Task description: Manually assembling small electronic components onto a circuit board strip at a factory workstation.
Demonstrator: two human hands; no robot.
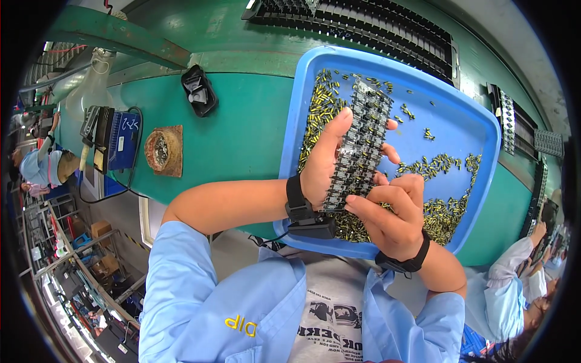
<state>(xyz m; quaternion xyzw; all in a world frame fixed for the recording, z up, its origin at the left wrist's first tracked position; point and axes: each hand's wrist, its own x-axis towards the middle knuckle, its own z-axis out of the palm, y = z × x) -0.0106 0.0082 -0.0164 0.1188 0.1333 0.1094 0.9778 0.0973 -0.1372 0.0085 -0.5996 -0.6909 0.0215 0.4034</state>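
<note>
A long panel of small circuit boards [363,139] is gripped in my left hand [322,162], thumb along its left edge and fingertips showing past the right edge. The panel tilts over a blue tray [289,151], and many small dark parts fill its rows. My right hand [393,212] is closed in a pinch at the panel's near end, thumb and forefinger touching or almost touching its lower right corner. Whatever sits between those fingertips is too small to make out. Loose black-and-yellow cylindrical components [445,221], resembling capacitors, lie in heaps around the tray floor.
On the green bench [242,139], left of the tray, are a black dish [200,91], a crusted round pot on a square base [158,151] and a blue box-shaped device [124,139]. Black slotted racks [363,27] line the far side. A co-worker's sleeve [508,266] shows at right.
</note>
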